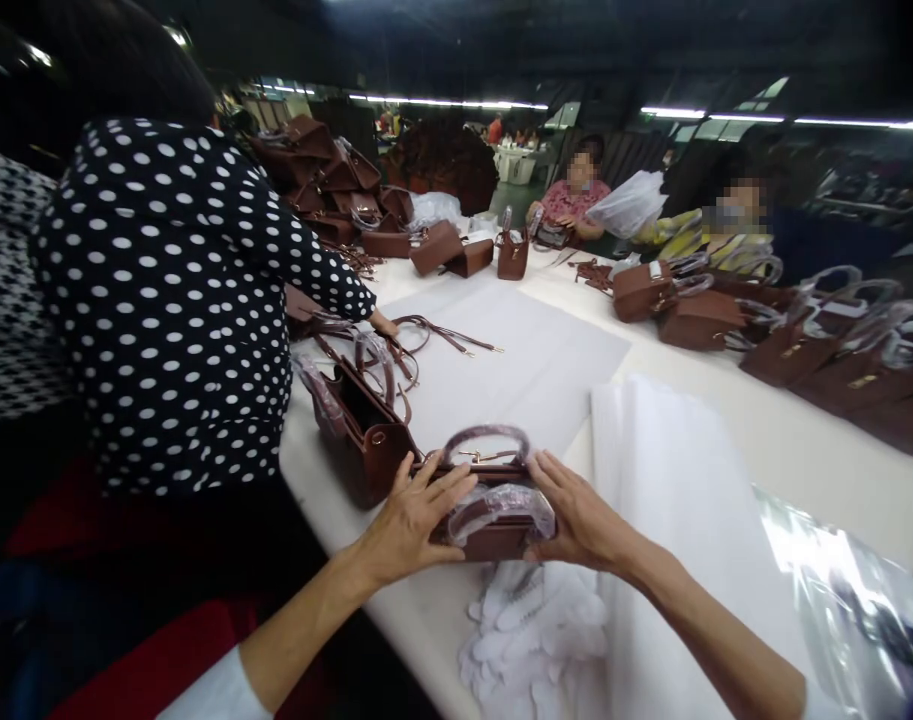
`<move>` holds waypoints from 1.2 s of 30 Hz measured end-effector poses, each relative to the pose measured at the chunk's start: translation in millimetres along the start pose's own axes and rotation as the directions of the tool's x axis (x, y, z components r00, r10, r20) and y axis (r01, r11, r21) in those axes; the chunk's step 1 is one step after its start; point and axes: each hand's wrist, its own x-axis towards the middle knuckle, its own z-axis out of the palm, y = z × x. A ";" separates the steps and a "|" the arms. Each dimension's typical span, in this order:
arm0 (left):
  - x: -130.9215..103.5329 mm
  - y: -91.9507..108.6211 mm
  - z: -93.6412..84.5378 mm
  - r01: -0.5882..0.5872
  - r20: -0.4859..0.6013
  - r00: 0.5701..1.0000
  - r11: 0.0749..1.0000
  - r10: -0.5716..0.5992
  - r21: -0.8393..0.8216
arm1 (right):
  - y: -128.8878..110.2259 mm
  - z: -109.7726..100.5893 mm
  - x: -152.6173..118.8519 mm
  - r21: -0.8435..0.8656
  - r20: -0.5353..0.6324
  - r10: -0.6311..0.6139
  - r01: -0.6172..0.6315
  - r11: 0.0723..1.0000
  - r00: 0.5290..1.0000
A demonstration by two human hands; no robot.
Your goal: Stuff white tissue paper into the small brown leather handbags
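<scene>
A brown handbag (493,543) stands on the white table in front of me, its two arched handles wrapped in clear plastic. My left hand (418,515) grips its left end, fingers over the top edge and thumb low on the near side. At the opposite end my right hand (580,510) presses in the same way, so the bag sits between both palms. A small gold-coloured clasp (477,457) shows by the far handle. Just left of my left hand, an open brown handbag (366,450) touches or nearly touches the one I hold.
At the left, a co-worker in a polka-dot top (171,300) reaches towards thin brown straps (433,330). White sheets (673,520) lie to my right, and white cut pieces (538,630) lie nearest me. More handbags (801,345) line the right edge; others are piled at the back left.
</scene>
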 end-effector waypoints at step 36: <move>-73.6 -42.5 41.3 0.319 -0.347 0.566 0.587 -0.747 -0.744 | -32.0 -72.2 69.9 0.444 -0.054 0.216 -0.170 0.880 0.975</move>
